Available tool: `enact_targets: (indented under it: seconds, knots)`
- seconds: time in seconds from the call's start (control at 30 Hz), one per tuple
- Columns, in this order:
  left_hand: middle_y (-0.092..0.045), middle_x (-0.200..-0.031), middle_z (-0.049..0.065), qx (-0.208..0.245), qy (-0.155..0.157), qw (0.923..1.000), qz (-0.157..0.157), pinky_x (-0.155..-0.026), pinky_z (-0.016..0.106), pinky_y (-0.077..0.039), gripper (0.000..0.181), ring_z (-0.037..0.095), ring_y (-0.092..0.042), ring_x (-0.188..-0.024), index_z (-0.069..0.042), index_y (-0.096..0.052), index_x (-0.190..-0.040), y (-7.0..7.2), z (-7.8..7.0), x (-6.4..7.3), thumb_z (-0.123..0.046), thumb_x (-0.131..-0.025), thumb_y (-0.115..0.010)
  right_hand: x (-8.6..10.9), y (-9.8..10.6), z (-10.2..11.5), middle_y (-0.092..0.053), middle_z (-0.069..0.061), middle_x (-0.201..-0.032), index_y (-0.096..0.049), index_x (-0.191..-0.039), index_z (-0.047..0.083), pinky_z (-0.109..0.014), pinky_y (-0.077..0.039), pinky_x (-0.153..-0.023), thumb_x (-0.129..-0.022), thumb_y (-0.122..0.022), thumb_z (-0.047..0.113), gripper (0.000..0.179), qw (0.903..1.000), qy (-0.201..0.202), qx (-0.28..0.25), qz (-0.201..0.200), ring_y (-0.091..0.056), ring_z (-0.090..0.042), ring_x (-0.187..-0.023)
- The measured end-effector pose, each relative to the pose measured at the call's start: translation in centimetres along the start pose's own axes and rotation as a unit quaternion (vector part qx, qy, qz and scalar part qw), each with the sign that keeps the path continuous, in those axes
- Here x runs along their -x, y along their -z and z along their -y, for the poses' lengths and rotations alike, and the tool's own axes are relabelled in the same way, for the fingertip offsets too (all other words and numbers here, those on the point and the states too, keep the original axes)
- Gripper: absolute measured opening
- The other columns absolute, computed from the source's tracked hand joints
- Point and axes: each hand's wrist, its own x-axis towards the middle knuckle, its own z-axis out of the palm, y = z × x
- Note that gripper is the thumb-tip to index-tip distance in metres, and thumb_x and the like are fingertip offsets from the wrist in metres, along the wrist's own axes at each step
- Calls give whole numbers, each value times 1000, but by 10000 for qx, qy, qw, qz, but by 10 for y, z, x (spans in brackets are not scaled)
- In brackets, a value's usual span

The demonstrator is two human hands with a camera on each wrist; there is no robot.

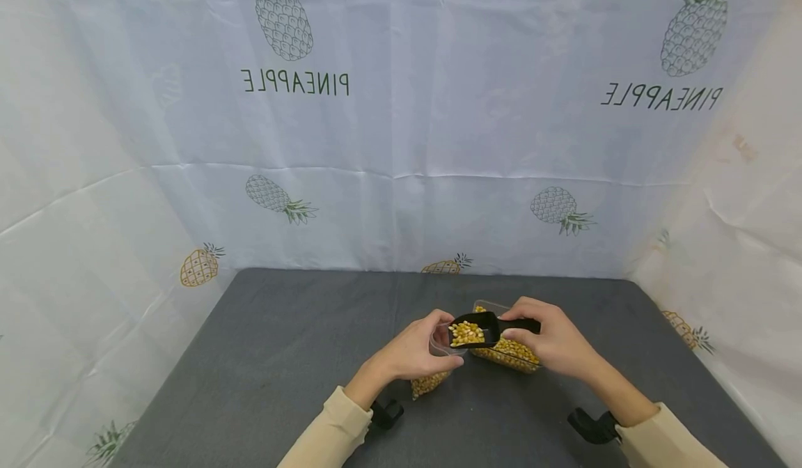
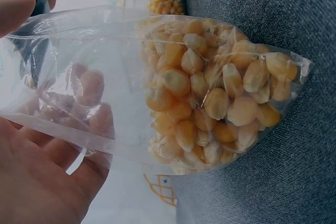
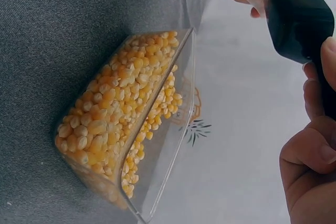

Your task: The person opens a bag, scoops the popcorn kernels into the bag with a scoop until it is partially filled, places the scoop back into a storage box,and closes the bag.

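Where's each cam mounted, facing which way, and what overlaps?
Head: head-worn, facing forward and down at dark grey table; left hand, right hand, cream sleeves show.
Left wrist: wrist-worn, facing clear plastic bag of yellow corn kernels; parts of both hands show.
Right wrist: wrist-worn, facing clear rectangular plastic box of kernels; parts of both hands show.
Shared: head and right wrist both show box and black plastic scoop.
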Motion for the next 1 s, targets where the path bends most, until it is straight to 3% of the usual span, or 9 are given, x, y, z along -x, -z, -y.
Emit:
enact_targets:
  seconds: [0.43, 1.0]
  knots:
    - [-58, -113, -2, 193, 38, 9998, 31, -84, 24, -55, 60, 5, -61, -97, -10, -45, -142, 0, -1, -1, -37, -95, -70, -11, -2, 7, -62, 12, -98, -75, -109, 16, -32, -53, -74, -92, -76, 12, 18, 9991, 251, 142, 324, -61, -7, -88]
    - [-55, -107, -5, -8, 111, 9999, 124, -77, 24, -53, 63, 4, -57, -88, -12, -45, -144, 1, -2, -1, -42, -94, -70, -16, -3, 20, -59, 11, -96, -74, -104, 15, -27, -48, -65, -88, -79, 9, 17, 9936, 767, 697, 449, -55, -3, -79]
